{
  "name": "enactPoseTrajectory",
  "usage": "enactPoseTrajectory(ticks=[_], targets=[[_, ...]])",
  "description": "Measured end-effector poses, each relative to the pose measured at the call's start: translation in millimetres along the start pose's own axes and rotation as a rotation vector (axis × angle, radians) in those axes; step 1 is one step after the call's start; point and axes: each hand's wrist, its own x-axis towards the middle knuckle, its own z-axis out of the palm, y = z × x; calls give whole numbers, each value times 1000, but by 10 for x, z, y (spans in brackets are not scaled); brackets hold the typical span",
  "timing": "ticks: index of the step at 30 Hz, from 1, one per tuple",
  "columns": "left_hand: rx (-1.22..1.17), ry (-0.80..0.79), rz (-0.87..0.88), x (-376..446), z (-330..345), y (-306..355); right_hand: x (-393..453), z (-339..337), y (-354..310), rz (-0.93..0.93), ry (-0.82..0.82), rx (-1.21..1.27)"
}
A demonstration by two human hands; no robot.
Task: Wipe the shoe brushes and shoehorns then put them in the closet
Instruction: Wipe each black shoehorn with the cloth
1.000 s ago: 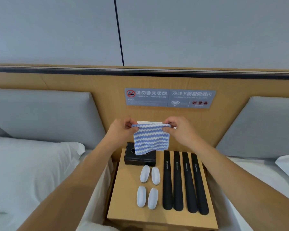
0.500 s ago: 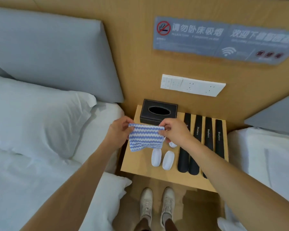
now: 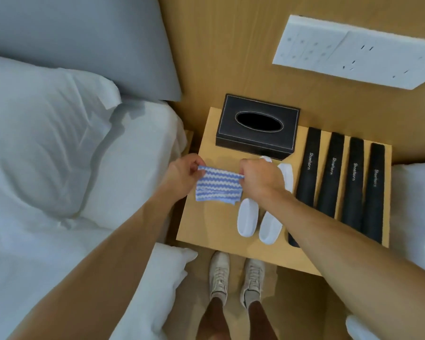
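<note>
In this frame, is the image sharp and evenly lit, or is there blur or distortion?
Head view: lighting soft and even, no glare; the socket panel is smeared by blur, while "Shoehorn" on the shoehorns stays legible; wide-angle bending stretches both forearms at the lower edge.

Tissue box (image 3: 257, 130) behind brushes (image 3: 248, 220); front clear.

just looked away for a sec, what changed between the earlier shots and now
The view tipped from the headboard down to the nightstand. Both hands came down with the cloth, from in front of the headboard to just above the nightstand's left side. The left hand and right hand still pinch its top corners. Brushes, shoehorns and tissue box lie as before, untouched.
</note>
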Motion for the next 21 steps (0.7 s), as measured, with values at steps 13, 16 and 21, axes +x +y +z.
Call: enactPoseTrajectory(ticks=[13,16,21], targets=[[622,240,452,341,293,-17,91,46,247,-34,281,164],[798,-40,456,213,513,-95,-12,61,331,2,318,223],[841,-52,357,345,672,-114,-141,64,541,110,439,342]])
